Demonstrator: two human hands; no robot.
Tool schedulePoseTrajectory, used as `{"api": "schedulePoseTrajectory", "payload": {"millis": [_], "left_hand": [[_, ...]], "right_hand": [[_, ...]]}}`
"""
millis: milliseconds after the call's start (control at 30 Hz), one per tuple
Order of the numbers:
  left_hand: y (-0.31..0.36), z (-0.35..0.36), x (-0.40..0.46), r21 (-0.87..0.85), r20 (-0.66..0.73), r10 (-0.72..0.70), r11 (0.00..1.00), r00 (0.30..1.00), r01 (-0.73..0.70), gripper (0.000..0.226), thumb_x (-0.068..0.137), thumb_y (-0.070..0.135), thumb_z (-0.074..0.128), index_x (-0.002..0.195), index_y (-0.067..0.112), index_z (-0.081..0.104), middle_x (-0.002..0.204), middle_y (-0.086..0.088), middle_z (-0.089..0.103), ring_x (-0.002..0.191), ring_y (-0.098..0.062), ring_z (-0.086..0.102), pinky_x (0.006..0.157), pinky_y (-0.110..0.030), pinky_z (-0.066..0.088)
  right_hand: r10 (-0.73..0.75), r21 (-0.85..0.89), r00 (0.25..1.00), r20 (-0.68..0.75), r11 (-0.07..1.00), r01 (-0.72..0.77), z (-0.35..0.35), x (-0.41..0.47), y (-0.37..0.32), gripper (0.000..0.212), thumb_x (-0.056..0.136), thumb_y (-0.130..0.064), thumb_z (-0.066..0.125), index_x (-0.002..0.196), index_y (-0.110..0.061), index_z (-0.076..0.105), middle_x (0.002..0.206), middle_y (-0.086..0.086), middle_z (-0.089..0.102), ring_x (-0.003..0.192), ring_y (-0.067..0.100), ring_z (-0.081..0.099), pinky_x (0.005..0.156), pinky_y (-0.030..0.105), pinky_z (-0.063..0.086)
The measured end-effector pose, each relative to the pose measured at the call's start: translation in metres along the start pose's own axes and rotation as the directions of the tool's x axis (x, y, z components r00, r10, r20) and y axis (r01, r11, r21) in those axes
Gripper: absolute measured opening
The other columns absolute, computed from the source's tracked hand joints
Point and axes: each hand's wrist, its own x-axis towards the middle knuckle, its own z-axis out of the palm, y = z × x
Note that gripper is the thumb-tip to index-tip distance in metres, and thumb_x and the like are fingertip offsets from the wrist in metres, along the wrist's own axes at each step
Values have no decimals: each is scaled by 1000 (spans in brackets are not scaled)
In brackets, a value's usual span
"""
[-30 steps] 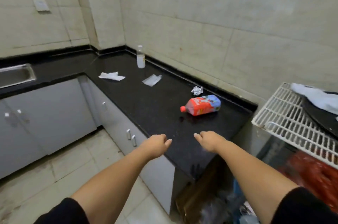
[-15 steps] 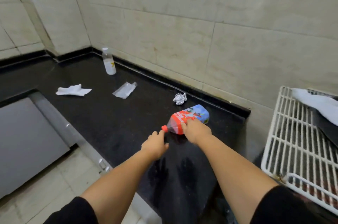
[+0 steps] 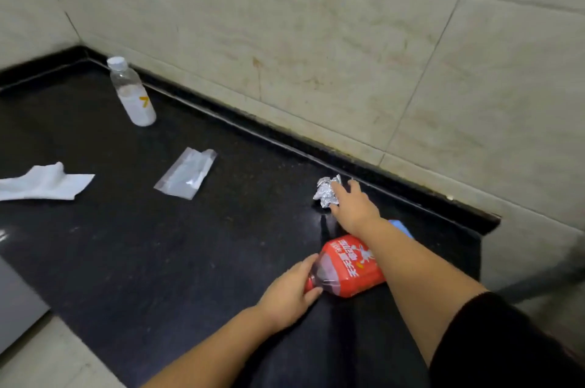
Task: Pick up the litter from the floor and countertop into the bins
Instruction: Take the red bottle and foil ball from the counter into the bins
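Two hands out: your left hand [image 3: 289, 295] curls around the red bottle's [image 3: 346, 267] neck as it lies on the surface [image 3: 133, 261]; your right hand [image 3: 354, 207] reaches beyond the bottle, fingers spread, touching the foil ball [image 3: 326, 191].

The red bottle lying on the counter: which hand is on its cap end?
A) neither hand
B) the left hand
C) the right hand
B: the left hand wraps the neck of the red bottle, while the right hand reaches past it to the foil ball.
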Motion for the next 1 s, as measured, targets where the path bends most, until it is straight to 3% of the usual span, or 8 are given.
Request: {"api": "schedulePoseTrajectory", "payload": {"millis": [100,200,367,467,567,800,900,1000], "left_hand": [[-15,-25,7,66,20,28,997,999,-30,57,91,24,56,143,21,33,137,-4,50,126,-18,50,108,-27,39],[-34,-50,13,195,34,38,980,999,-44,47,92,24,54,136,18,40,130,-6,52,121,-20,52,103,-29,41],[-53,-78,15,341,47,-5,940,999,-11,28,89,19,49,117,13,49,117,-7,54,108,-23,57,90,-32,45],[-54,-92,11,367,49,-30,930,998,10,26,89,18,49,115,13,50,117,-8,54,107,-24,58,89,-33,46],[-49,-103,1,369,24,-67,928,997,53,24,90,19,49,113,11,50,117,-11,55,105,-27,59,90,-36,49],[-24,-109,-67,325,-206,-206,908,957,266,19,90,22,50,103,8,50,115,-14,56,104,-31,59,87,-38,48],[-20,-94,-121,230,-324,-292,898,900,374,13,90,24,53,92,13,45,114,-16,58,102,-31,59,86,-38,47],[-18,-71,-182,107,-440,-404,863,802,494,25,92,25,54,106,5,50,116,-16,60,105,-32,59,87,-38,47]], "right_hand": [[8,9,997,74,1000,-9,10,32,0,64,94,-34,50,149,-36,18,160,14,2,132,45,38,109,46,36],[-24,-34,992,120,999,28,20,51,-5,65,93,-36,53,149,-39,20,162,9,-4,134,43,36,109,44,36],[-37,-148,992,120,987,55,27,60,-11,36,91,-17,54,126,-24,47,150,12,19,116,44,44,98,46,45],[-16,-168,988,154,985,43,18,52,-14,24,90,-11,50,113,-19,52,132,15,33,104,42,52,89,45,48],[-15,-147,993,116,989,32,6,35,-11,21,91,-15,50,111,-20,53,128,16,37,105,41,56,87,42,46],[-100,-147,994,-33,985,94,-36,-25,-6,23,90,-17,50,112,-19,52,127,16,39,103,42,59,86,39,45],[-202,-177,978,-51,966,190,-43,-56,-16,27,90,-20,51,117,-19,51,130,16,38,104,42,60,89,41,46],[-310,-190,950,-25,935,300,-38,-92,-35,26,90,-20,50,116,-19,50,130,15,37,102,40,60,84,40,46]]}}
